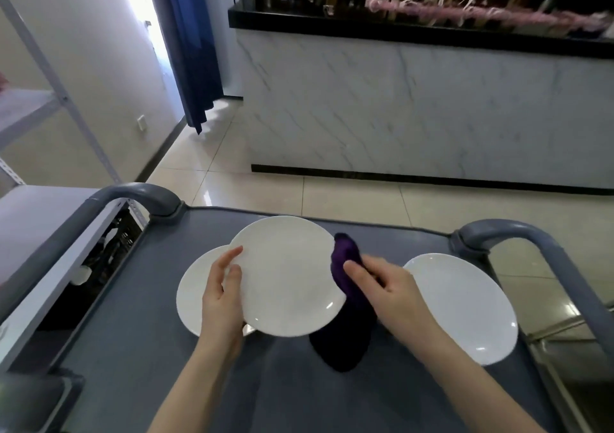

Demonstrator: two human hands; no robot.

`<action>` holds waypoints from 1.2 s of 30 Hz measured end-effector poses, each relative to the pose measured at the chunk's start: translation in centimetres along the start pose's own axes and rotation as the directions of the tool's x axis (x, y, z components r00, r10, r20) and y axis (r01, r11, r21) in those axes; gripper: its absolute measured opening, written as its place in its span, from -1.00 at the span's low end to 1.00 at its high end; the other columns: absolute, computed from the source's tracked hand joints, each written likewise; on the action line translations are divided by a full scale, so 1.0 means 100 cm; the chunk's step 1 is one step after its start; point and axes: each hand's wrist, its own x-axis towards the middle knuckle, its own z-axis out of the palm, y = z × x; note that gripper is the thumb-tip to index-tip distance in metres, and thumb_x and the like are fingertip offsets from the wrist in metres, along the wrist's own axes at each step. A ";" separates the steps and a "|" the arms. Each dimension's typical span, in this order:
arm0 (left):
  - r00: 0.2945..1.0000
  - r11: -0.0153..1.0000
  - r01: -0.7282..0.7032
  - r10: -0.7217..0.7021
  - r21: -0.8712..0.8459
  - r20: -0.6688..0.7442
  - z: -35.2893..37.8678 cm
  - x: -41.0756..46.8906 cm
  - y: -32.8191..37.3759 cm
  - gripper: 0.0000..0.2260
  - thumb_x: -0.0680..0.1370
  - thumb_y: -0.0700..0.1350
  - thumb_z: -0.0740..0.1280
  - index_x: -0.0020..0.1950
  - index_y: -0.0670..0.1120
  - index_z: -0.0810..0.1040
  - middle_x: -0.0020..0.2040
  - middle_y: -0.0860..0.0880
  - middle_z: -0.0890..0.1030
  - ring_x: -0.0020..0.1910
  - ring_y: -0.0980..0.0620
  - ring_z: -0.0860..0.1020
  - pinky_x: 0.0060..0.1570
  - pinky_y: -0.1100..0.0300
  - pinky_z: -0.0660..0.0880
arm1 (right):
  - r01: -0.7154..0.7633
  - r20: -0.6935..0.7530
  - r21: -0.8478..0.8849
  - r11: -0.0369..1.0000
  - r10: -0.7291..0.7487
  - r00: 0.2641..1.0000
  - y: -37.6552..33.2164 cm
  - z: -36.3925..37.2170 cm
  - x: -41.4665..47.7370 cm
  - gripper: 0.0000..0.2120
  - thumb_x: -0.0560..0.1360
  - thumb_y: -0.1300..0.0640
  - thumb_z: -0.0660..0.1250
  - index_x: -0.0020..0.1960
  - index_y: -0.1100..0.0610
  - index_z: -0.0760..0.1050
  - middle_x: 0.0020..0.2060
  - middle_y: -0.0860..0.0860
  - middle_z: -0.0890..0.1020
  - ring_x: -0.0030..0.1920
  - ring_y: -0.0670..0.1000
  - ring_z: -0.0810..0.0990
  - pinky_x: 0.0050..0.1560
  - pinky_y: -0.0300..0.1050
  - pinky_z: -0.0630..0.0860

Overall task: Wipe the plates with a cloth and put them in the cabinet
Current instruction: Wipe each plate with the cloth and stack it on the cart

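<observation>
Surface (133, 382): grey cart top.
Held plate (285, 276): raised, the landmark.
Third plate (465, 306): well to its right.
Second plate (191, 296): partly under its left rim.
Cloth (345, 259): purple, touching its right rim.
Left hand (221, 303): fingers (232, 256) grip its left rim.
Right hand (388, 289): fingers bunched round the cloth; the plate face lies to their left.

We see three plain white plates: the middle plate (285, 276), the left plate (191, 296) and the right plate (465, 306). The cloth (345, 266) is deep purple, darkening almost to black in its lower folds. The cart top (133, 349) is slate grey, and its handles (139, 191) are a paler grey. The floor tiles (332, 200) are glossy cream. The counter front (398, 106) is white with thin grey marble veining, under a black counter top (365, 28). The curtain (192, 50) is dark blue. The garland (465, 12) is pink.
</observation>
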 end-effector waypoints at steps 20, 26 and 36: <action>0.995 0.998 -0.044 0.048 -0.050 0.084 0.006 -0.011 -0.005 -0.67 0.72 -0.08 0.14 0.23 0.32 0.57 0.27 0.13 0.62 0.32 0.04 0.55 0.37 -0.14 0.46 | 0.334 0.338 -0.645 0.688 -0.136 0.931 0.020 0.094 0.052 -0.44 0.64 -0.19 -0.03 0.59 -0.03 0.05 0.60 -0.09 0.00 0.57 -0.12 -0.16 0.52 -0.16 -0.29; 1.000 1.000 0.002 -0.002 0.019 0.002 -0.002 -0.008 -0.007 -0.64 0.72 -0.04 0.12 0.17 0.40 0.58 -0.11 0.38 0.61 -0.12 0.31 0.55 0.03 0.03 0.54 | 0.269 0.281 -0.709 0.652 -0.089 0.956 0.048 0.064 0.034 -0.43 0.65 -0.18 -0.04 0.60 -0.03 0.00 0.58 -0.15 -0.05 0.57 -0.14 -0.15 0.47 -0.24 -0.36; 0.998 0.999 -0.029 0.027 0.027 0.050 0.007 -0.006 0.000 -0.64 0.73 -0.04 0.11 0.17 0.38 0.59 0.20 0.28 0.62 0.24 0.24 0.54 0.29 0.13 0.46 | 0.491 0.522 -0.511 0.705 -0.199 0.829 0.031 0.080 -0.027 -0.52 0.61 -0.13 0.01 0.47 -0.05 0.36 0.53 -0.20 0.14 0.56 -0.15 0.03 0.57 -0.06 -0.06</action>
